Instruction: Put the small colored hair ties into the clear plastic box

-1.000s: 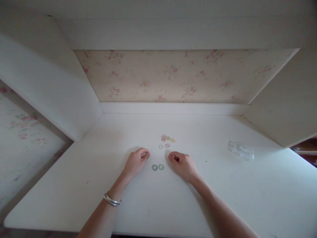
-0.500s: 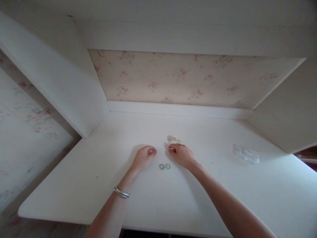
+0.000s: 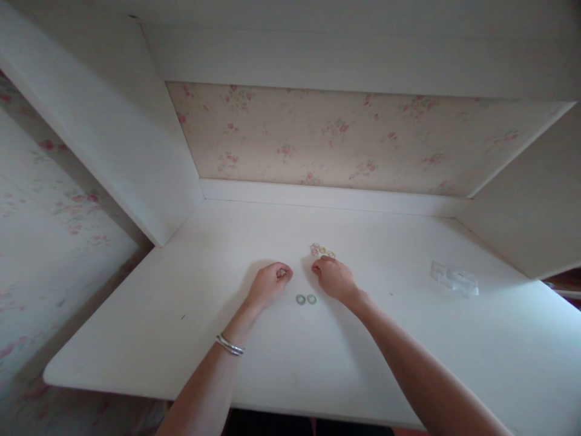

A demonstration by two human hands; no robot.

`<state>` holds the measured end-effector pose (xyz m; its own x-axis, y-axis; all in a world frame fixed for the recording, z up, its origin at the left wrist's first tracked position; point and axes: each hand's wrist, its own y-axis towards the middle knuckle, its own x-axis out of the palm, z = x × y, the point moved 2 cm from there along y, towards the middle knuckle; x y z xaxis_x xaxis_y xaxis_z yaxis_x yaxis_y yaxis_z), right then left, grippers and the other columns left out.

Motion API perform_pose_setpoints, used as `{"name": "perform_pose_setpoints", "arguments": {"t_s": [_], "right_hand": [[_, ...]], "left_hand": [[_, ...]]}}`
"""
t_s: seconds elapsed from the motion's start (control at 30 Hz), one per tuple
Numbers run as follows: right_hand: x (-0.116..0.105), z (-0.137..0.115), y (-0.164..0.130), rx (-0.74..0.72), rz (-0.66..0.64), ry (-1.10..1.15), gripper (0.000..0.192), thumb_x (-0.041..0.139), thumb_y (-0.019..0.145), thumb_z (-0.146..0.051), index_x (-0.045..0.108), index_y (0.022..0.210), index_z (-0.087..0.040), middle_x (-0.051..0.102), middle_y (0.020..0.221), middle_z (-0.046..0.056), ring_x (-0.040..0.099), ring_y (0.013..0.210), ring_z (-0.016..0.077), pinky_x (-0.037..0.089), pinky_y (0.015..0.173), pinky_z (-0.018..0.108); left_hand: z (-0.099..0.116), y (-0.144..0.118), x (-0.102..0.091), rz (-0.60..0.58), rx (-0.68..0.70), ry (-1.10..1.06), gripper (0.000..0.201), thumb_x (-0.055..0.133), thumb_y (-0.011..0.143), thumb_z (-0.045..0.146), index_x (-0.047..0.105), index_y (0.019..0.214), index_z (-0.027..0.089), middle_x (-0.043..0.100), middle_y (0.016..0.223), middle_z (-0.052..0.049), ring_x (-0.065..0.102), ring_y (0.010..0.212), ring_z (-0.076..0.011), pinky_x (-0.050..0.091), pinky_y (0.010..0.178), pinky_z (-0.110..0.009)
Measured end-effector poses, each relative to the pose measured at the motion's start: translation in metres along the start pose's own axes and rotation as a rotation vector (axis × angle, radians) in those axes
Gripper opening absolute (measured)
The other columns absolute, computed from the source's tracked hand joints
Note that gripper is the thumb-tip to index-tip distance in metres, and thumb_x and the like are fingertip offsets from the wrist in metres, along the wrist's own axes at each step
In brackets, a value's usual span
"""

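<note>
My left hand [image 3: 270, 283] rests on the white desk [image 3: 408, 351] with its fingers curled shut, thumb against fingertips; nothing shows in it. A silver bracelet [image 3: 229, 345] sits on that wrist. My right hand [image 3: 334, 278] lies a little to the right, fingers bent down onto the near edge of a small cluster of thin pink and yellow rings [image 3: 322, 250]. The hand hides part of that cluster, so whether it grips a ring is unclear. Two thicker green rings [image 3: 305, 299] lie side by side on the desk between my hands, untouched.
A crumpled clear plastic bag [image 3: 454, 279] lies at the right of the desk. White side panels [image 3: 113, 133] and a flowered back wall [image 3: 345, 133] enclose the desk on three sides. The desk's front edge runs just below my forearms.
My right hand has moved forward from beside the green rings onto the near edge of the ring cluster, covering two loose rings. My left hand stayed curled. The view shifted slightly.
</note>
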<state>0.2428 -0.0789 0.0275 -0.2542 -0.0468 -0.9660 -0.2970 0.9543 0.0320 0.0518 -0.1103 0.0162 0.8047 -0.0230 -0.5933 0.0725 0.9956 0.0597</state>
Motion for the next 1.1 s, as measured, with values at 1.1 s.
{"name": "perform_pose_setpoints", "arguments": {"t_s": [1.1], "right_hand": [[0.003, -0.032, -0.069, -0.408, 0.079, 0.127, 0.022, 0.042, 0.093, -0.020, 0.064, 0.091, -0.021, 0.060, 0.080, 0.002, 0.054, 0.076, 0.0153, 0.039, 0.072, 0.028]], "left_hand": [[0.006, -0.001, -0.002, 0.001, 0.006, -0.010, 0.027, 0.049, 0.083, 0.037, 0.067, 0.087, 0.017, 0.054, 0.059, 0.003, 0.047, 0.053, -0.0112, 0.031, 0.050, -0.022]]}}
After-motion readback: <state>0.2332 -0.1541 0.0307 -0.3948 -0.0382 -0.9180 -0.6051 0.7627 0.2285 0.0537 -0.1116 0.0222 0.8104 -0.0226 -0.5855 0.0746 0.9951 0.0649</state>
